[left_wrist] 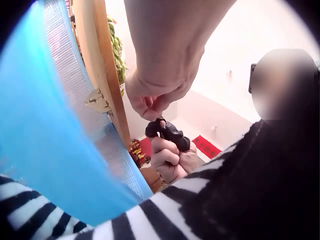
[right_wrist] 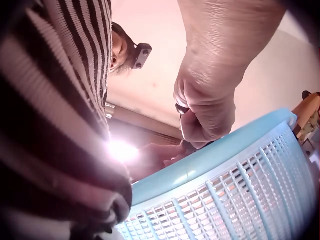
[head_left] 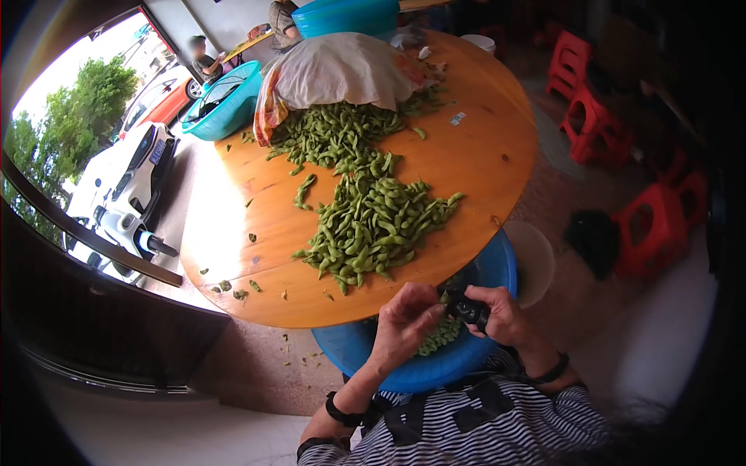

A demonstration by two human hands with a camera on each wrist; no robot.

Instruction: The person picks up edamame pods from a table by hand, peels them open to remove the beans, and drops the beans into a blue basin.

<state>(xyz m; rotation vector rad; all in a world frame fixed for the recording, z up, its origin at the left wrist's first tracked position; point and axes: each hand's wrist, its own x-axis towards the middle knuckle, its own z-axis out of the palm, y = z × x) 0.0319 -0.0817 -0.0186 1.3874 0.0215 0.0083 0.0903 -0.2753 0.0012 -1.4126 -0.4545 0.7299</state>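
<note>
My left hand (head_left: 408, 314) hovers over a blue basket (head_left: 388, 365) at the table's near edge. Its fingertips (left_wrist: 150, 107) are pinched together on a green pod (head_left: 444, 298) that is mostly hidden. My right hand (head_left: 501, 311) grips a small black hand tool (head_left: 468, 309), whose tip (left_wrist: 159, 126) sits just under the left fingertips. In the right wrist view the right hand (right_wrist: 205, 110) is curled tight above the basket rim (right_wrist: 210, 160). Green pods (head_left: 441, 334) lie inside the basket. A large heap of pods (head_left: 373, 221) covers the round wooden table (head_left: 482, 155).
A white sack (head_left: 342, 70) spills pods at the table's far side, beside a teal basket (head_left: 225, 101) and a blue tub (head_left: 346, 15). Red plastic stools (head_left: 653, 229) stand to the right. A white bowl (head_left: 536, 260) sits below the table edge. Cars are parked outside at the left.
</note>
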